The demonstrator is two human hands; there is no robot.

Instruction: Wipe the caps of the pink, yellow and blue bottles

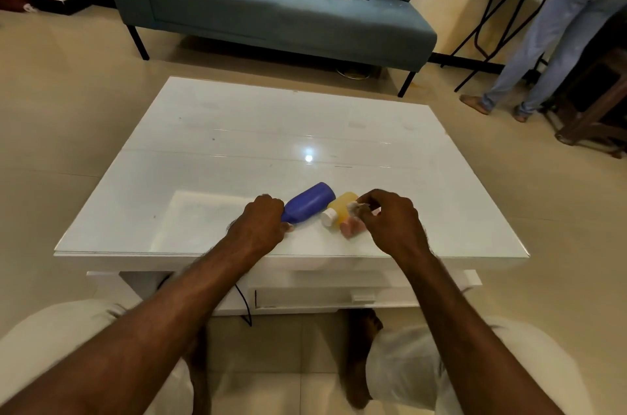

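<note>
Beyond the white-clad knees [64, 343], the left hand [263, 226] curls its fingers round the blue bottle [310, 201] on the bench [237, 143], while the right hand [390, 226] pinches a whitish wipe [355, 207] over the loose-lying yellow bottle [341, 205] and pink bottle [351, 228], which a careless nudge could roll away.

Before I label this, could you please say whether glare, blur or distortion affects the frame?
Head view: a bright glare spot sits on the glossy table. Head view: the wide lens bows the table's edges. Head view: blur softens the right hand pinching a white wipe; the left hand gripping the blue bottle is sharper.
</note>
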